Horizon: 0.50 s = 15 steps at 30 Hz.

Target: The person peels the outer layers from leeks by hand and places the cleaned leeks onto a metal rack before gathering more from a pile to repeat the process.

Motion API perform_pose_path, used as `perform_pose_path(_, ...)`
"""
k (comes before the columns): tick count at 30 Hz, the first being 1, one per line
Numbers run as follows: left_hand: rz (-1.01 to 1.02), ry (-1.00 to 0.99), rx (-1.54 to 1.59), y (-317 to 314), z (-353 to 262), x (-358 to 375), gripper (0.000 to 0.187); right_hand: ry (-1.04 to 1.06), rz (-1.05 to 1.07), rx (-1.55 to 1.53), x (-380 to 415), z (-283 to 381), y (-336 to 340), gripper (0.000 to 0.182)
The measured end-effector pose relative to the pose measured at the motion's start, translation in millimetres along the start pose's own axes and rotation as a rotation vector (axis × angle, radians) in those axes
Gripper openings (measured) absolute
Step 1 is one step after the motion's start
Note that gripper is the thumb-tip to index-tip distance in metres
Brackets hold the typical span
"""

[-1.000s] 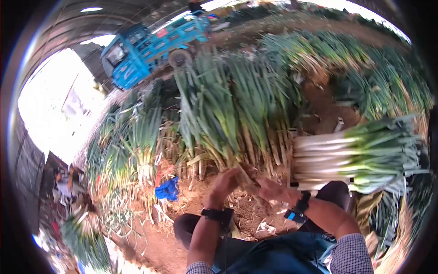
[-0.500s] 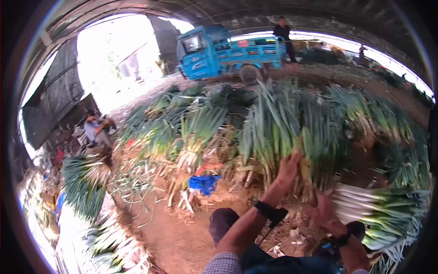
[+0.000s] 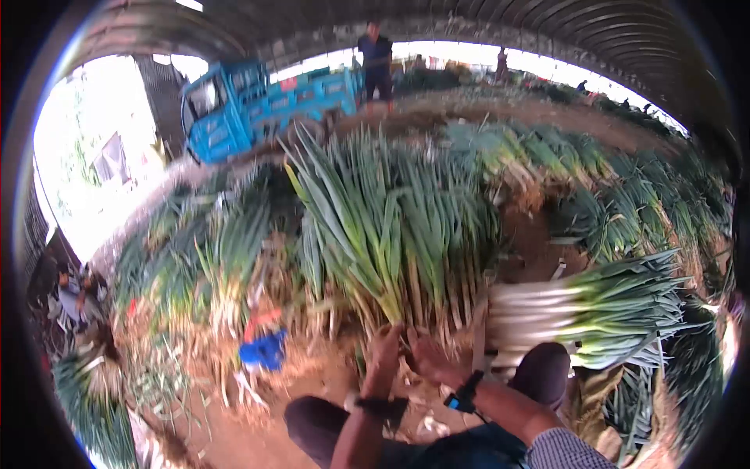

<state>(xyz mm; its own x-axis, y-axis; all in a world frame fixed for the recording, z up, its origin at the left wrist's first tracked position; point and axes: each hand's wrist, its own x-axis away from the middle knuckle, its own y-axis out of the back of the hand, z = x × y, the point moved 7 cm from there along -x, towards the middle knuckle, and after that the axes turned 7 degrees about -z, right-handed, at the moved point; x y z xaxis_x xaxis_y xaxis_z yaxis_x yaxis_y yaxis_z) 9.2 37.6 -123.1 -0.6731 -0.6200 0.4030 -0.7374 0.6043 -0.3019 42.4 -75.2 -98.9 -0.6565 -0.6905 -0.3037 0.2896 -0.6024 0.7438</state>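
A long leek (image 3: pixel 375 258) stands upright before me, its green leaves fanning up over the others. My left hand (image 3: pixel 382 358) is closed at the lower end of its stem. Close beside it, my right hand (image 3: pixel 432 361) has its fingers pinched at the same stem end; the exact grip is partly hidden by the fingers. Behind both hands is a dense row of unpeeled leeks (image 3: pixel 449 234) with dry, brownish bases. To the right of my right hand lies a stack of clean leeks (image 3: pixel 539 313), white stems toward me and green tops pointing right.
A blue cloth or bag (image 3: pixel 263 351) lies on the soil to the left. More leek bundles (image 3: pixel 226 266) spread behind it. A blue cargo truck (image 3: pixel 266 109) is parked at the back, with a person (image 3: pixel 376 62) standing by it. Another person (image 3: pixel 74 297) sits far left.
The view has turned right. My hands, earlier apart with the left one higher by a yellowish leaf, are now together low on a leek's stem.
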Motion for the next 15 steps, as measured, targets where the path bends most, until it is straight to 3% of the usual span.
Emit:
perform_pose_path(1, 0.034, 0.094, 0.102, 1, 14, -2, 0.022, 0.026, 0.022, 0.044, 13, -2, -10, 0.051)
perform_pose_path(4, -0.004, 0.173, 0.06, 44, 71, -36, 0.023, 0.02, 0.283, -0.282, 15, 9, -11, 0.044)
perform_pose_path(5, -0.055, 0.103, 0.047, 44, 73, -40, 0.028, 0.005, 0.433, -0.271, 12, -2, -15, 0.03)
perform_pose_path(10, -0.08, -0.015, 0.197, 47, 47, -10, 0.041, -0.223, 0.379, -0.303, -53, -28, 32, 0.037)
perform_pose_path(13, -0.035, 0.013, 0.237, 48, 35, 10, 0.04, -0.52, 0.282, -0.713, -80, -45, 17, 0.041)
perform_pose_path(15, -0.059, 0.002, 0.243, 46, 26, 34, 0.043, -0.555, 0.297, -0.85, -92, -31, 7, 0.043)
